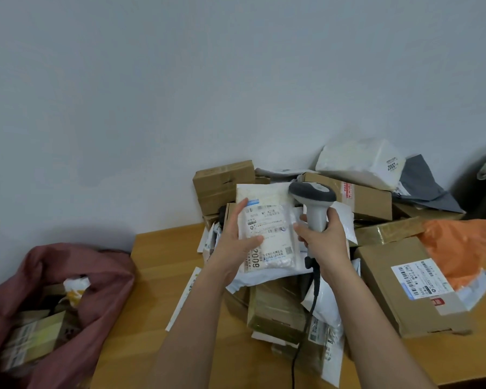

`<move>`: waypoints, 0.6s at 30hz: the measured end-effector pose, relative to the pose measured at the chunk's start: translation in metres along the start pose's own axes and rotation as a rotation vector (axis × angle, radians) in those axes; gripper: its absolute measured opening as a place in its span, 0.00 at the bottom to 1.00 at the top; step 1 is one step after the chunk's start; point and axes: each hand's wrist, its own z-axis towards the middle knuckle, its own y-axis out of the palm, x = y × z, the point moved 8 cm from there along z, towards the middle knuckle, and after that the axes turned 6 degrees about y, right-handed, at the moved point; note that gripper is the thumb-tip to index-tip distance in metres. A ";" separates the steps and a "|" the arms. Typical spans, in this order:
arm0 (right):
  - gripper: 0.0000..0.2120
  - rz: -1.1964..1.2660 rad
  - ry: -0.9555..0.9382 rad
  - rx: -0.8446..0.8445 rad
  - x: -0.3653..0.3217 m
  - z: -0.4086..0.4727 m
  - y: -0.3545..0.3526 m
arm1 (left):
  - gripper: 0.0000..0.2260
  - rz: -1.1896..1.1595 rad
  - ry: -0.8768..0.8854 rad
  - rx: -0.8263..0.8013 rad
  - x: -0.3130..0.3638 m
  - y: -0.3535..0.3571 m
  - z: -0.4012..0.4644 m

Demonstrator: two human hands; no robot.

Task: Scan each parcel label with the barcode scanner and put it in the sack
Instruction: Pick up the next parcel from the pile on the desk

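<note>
Left hand [234, 242] gripping white parcel [267, 234] at frame centre, fingers curled round it; right hand [324, 242] clasping barcode scanner [313, 203]; sack [68, 279] gaping lower left.

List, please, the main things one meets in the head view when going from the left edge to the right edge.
Pink sack → left hand holding the white parcel → right hand gripping the barcode scanner → flat labelled box → orange bag.

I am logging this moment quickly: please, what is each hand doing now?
Left hand: holds the white parcel, label facing up.
Right hand: grips the barcode scanner by its handle, head over the parcel.
</note>
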 end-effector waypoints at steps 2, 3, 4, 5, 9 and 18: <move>0.13 -0.052 0.006 -0.046 -0.005 -0.003 0.007 | 0.36 0.004 -0.006 0.092 0.000 -0.013 0.002; 0.09 -0.063 0.012 -0.079 -0.009 -0.006 0.011 | 0.37 0.011 -0.007 0.125 0.001 -0.019 0.003; 0.06 -0.061 0.022 -0.115 -0.014 -0.009 0.016 | 0.37 0.021 -0.003 0.155 0.002 -0.025 0.004; 0.04 -0.055 0.033 -0.152 -0.019 -0.013 0.021 | 0.38 0.037 0.006 0.184 0.003 -0.030 0.005; 0.08 -0.070 0.054 -0.319 -0.046 -0.029 0.040 | 0.42 0.077 0.050 0.274 0.011 -0.048 0.009; 0.16 -0.263 -0.101 -0.444 -0.093 -0.065 0.055 | 0.43 0.085 0.066 0.409 0.023 -0.082 0.012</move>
